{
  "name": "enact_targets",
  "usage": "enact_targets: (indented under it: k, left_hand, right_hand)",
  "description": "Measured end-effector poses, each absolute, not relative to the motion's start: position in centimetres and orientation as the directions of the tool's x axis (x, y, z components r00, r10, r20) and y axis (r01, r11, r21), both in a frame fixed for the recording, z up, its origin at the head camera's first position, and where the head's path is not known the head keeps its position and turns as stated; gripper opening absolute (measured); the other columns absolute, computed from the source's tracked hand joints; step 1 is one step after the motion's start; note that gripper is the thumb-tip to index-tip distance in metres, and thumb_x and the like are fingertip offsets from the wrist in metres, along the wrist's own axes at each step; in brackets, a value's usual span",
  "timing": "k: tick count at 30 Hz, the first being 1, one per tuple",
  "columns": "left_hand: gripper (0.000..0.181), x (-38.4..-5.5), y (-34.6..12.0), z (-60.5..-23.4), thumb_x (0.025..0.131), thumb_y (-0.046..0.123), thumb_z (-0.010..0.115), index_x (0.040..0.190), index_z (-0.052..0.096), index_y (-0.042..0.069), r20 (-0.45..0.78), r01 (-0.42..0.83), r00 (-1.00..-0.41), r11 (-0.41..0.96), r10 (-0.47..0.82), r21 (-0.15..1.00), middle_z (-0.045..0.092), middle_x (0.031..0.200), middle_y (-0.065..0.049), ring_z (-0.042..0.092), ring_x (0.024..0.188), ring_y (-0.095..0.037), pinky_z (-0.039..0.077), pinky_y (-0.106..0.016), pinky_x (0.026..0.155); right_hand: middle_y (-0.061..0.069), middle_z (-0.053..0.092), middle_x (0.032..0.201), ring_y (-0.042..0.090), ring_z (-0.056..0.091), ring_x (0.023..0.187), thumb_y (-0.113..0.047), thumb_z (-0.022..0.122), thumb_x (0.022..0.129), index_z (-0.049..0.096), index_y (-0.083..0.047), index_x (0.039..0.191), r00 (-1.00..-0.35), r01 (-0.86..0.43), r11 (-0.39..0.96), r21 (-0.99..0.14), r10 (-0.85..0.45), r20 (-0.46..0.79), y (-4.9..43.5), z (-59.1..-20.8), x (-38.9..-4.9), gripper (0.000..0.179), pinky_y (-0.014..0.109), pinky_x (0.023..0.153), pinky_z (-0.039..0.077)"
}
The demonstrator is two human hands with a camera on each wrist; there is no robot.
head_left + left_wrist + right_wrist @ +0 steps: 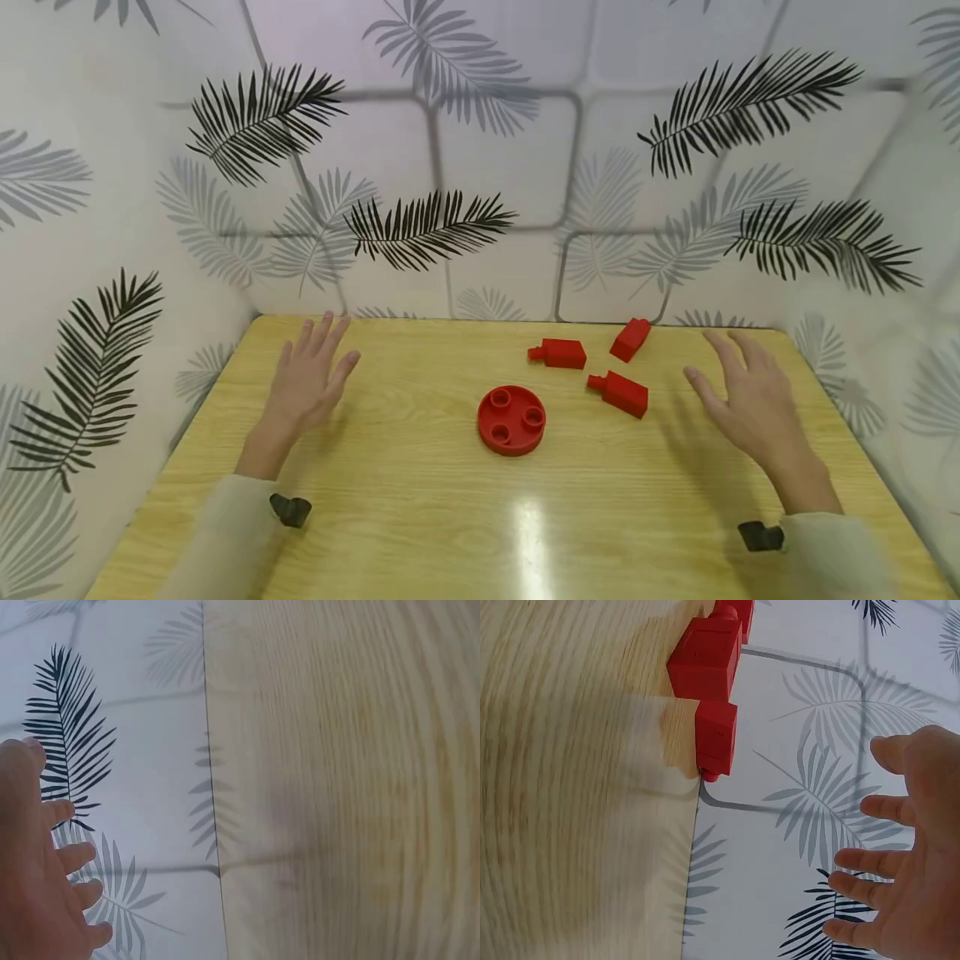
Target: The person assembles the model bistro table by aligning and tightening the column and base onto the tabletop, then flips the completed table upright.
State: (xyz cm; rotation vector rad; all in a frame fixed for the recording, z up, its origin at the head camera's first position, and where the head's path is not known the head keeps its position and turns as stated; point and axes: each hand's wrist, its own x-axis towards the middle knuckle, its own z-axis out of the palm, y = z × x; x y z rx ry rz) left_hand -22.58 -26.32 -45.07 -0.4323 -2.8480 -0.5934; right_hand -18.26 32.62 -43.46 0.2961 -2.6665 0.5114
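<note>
Left hand [303, 385] and right hand [759, 404] empty, fingers extended; nearest red block [625, 395] appears light, stiff, smooth; best pinched across its flat sides.

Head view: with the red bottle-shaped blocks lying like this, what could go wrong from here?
The farthest-back red bottle-shaped block lies near the leaf-patterned backdrop; a careless reach might push it there.
The leftmost red block and the frontmost red block lie close together, so grasping one could knock the other.
Neither the left hand nor the right hand steadies the round red dish with three raised rings; a bump might slide it.
</note>
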Motion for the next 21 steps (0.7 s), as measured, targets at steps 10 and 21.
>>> enact_targets:
  k: [10, 21]
  left_hand:
    - [0.059, -22.0, -22.3, -47.1, 0.112, 0.038, 0.039, 0.162, 0.029, 0.009, 0.342, 0.416, -0.904, 0.707, 0.256, 0.572, 0.025, 0.166, -0.018, 0.015, 0.153, -0.046, 0.015, -0.072, 0.117]
    - [0.056, -21.6, -16.6, -48.8, 0.112, 0.032, 0.043, 0.159, 0.033, 0.004, 0.328, 0.422, -0.906, 0.511, 0.267, 0.749, 0.035, 0.162, -0.017, 0.03, 0.151, -0.035, 0.027, -0.055, 0.121]
  right_hand:
    - [0.029, 0.05, 0.142, 0.053, 0.044, 0.13, -0.023, 0.065, 0.102, 0.051, -0.001, 0.145, -0.894, -0.315, 0.788, -0.53, -0.059, 0.444, 29.9, -45.7, -18.4, 0.05, 0.073, 0.101, 0.037]
    - [0.025, 0.05, 0.141, 0.048, 0.055, 0.12, -0.024, 0.069, 0.1, 0.049, -0.003, 0.147, -0.932, -0.309, 0.69, -0.655, -0.083, 0.353, 27.8, -47.6, -19.1, 0.056, 0.069, 0.094, 0.046]
